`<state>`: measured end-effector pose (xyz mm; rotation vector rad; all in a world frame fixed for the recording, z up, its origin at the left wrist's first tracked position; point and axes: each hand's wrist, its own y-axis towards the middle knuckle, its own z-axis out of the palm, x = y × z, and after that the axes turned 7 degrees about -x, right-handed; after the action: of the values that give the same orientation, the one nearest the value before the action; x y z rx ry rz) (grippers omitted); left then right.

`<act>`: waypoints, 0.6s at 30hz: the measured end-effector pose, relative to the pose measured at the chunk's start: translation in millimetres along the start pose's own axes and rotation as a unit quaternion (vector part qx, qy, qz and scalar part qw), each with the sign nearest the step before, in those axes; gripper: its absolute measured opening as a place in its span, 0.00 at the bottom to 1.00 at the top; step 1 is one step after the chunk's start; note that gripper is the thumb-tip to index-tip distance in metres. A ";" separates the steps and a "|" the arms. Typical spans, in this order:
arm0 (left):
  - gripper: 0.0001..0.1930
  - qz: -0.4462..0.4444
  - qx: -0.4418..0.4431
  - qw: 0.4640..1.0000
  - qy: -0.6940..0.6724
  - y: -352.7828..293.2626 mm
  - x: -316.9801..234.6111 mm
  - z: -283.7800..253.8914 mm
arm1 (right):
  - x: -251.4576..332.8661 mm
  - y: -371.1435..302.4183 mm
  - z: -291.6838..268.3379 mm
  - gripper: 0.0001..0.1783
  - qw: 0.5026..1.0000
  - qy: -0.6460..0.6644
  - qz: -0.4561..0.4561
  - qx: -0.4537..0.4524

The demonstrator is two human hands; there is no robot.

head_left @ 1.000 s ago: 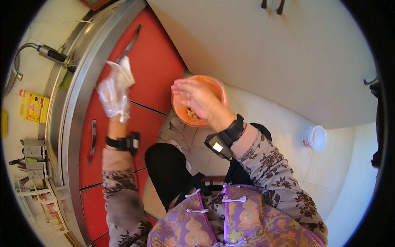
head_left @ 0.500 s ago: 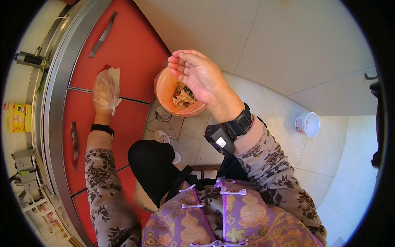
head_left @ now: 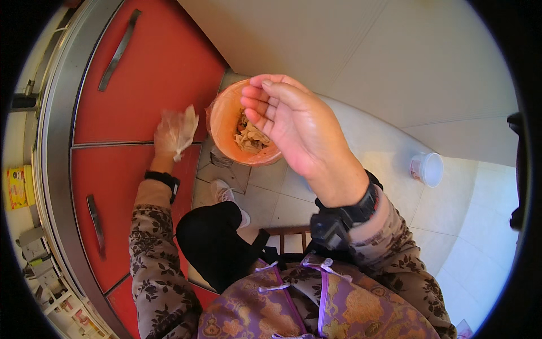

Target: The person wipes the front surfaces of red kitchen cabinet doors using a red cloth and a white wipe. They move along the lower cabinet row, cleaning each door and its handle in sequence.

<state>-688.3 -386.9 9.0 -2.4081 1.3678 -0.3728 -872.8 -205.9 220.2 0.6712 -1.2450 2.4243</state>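
Note:
My left hand [head_left: 164, 151] is beside the red cabinet front, blurred by motion. A crumpled, see-through plastic bag [head_left: 183, 131] covers its fingers and moves with it; part of the plastic looks beige. My right hand [head_left: 296, 118] hangs above the right side of a round orange waste bin [head_left: 221, 121], palm turned left. Its fingers are loosely curled and apart, with nothing in them. Inside the bin, which has a plastic liner over its rim, lie crumpled beige scraps [head_left: 250, 138] and darker bits. My right hand hides part of the bin's rim.
Red cabinet doors [head_left: 158, 62] with metal handles stand on the left under a counter holding a yellow package [head_left: 20, 186]. A large pale panel [head_left: 395, 62] rises behind the bin. On the tiled floor at right is a small white bucket [head_left: 432, 169]. My shoe [head_left: 223, 192] is near the bin.
My left hand has moved right with the plastic bag, nearer the bin. My right hand has shifted slightly right and appears larger. The view has shifted a little.

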 end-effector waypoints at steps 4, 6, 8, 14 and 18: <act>0.45 0.101 -0.294 0.948 0.068 75.7 31.7 -56.4 | -4.5 -2.6 12.1 0.09 0.999 0.004 0.048 0.007; 0.46 0.091 -0.346 0.923 0.141 122.9 38.6 -92.3 | -7.8 -6.5 17.4 0.09 0.998 0.017 0.064 0.018; 0.43 0.052 -0.344 0.922 0.171 147.5 28.5 -124.1 | -8.1 -12.8 15.0 0.08 0.996 0.019 0.085 0.007; 0.37 0.093 -0.062 0.933 0.342 112.4 -29.3 -124.9 | -6.5 -25.7 -4.1 0.09 0.996 0.011 0.091 0.011; 0.37 0.115 -0.022 0.967 0.227 89.9 -15.4 -43.1 | -12.8 -19.7 2.5 0.09 0.994 0.018 0.110 0.018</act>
<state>-782.3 -423.6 9.4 -2.2462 1.8388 -0.8787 -851.8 -197.9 227.6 0.5215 -1.3269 2.6291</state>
